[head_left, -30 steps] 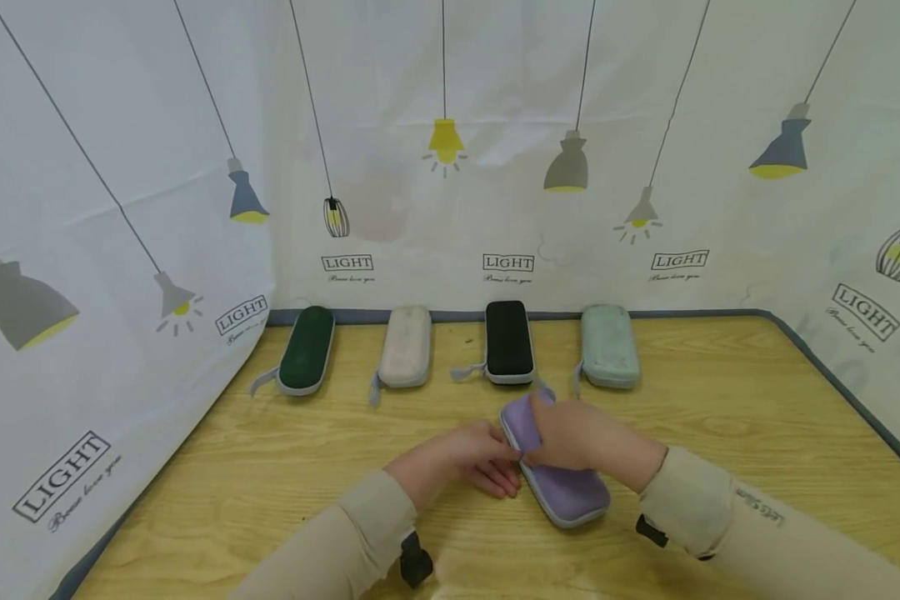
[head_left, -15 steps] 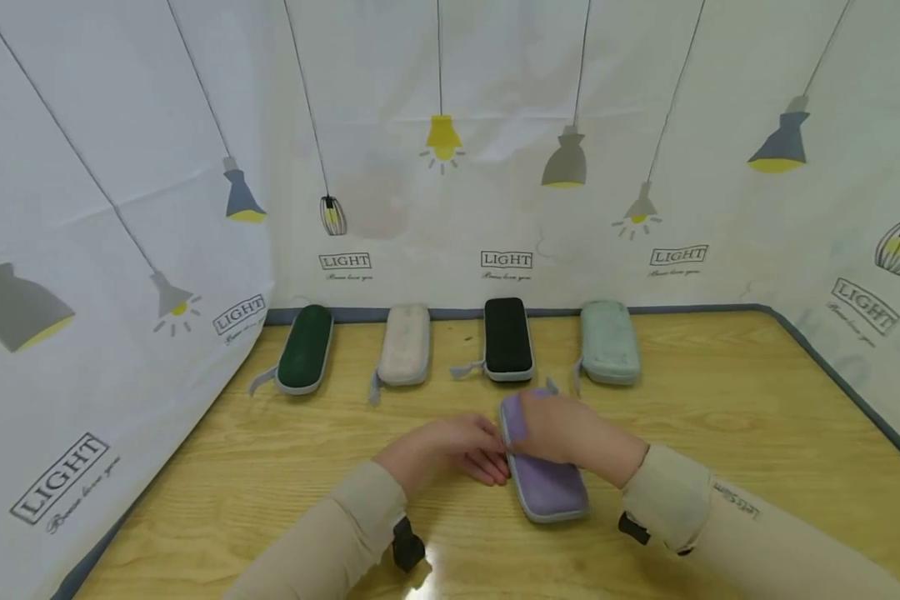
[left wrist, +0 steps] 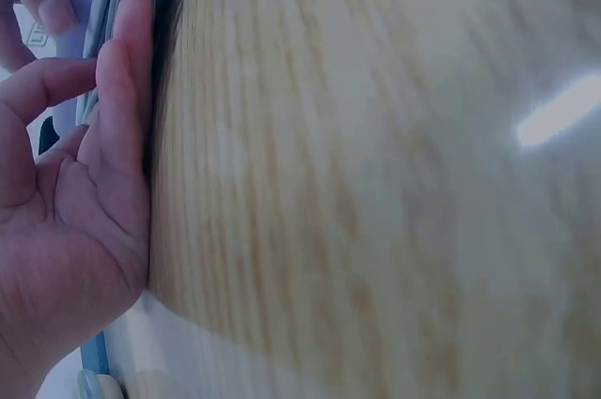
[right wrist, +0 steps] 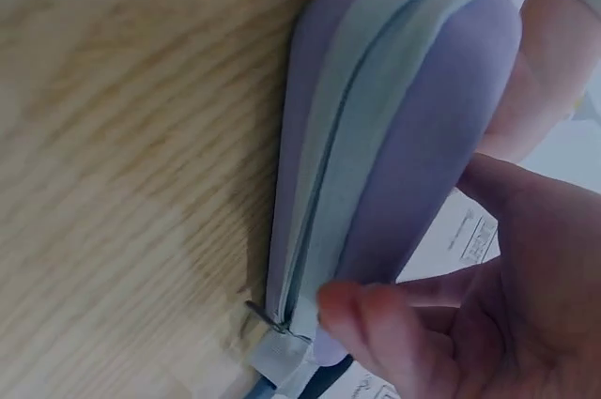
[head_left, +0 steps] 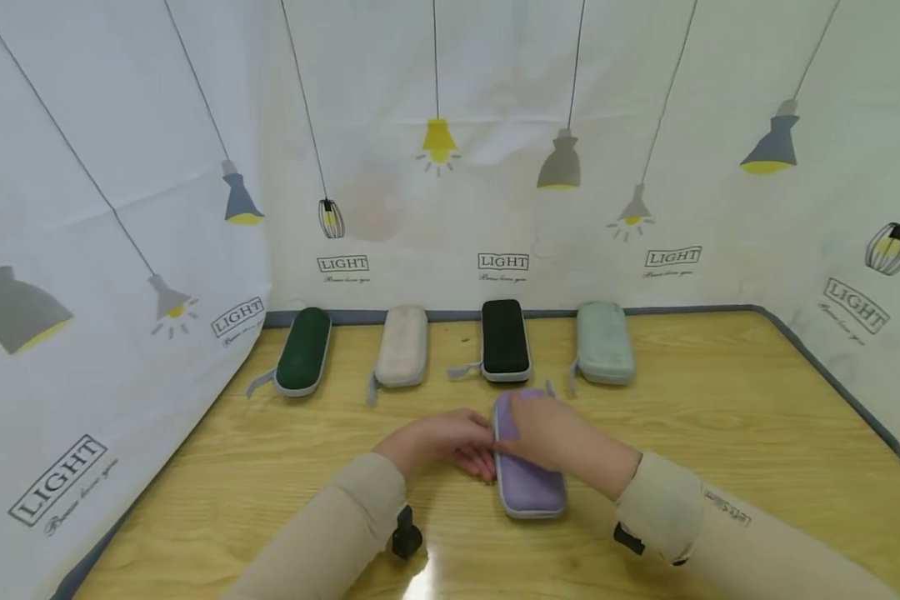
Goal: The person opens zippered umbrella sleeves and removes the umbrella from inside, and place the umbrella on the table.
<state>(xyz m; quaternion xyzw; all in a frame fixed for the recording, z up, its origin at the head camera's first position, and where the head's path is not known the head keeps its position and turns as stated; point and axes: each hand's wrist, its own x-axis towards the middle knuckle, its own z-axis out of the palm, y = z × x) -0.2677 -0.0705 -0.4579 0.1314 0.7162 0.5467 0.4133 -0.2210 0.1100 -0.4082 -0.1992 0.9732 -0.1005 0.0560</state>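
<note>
On the bench (head_left: 720, 450), a green case (head_left: 303, 350), white case (head_left: 402, 346), black case (head_left: 505, 337) and mint case (head_left: 604, 340) lie in a back row. The purple case (head_left: 528, 485) lies nearer, apparently zipped, though its handling seems unfinished: the right hand (head_left: 555, 437) grips it, fingers (right wrist: 362, 319) curled over its side, while the left hand (head_left: 453, 439) rests nearly straight fingers against its left edge.
</note>
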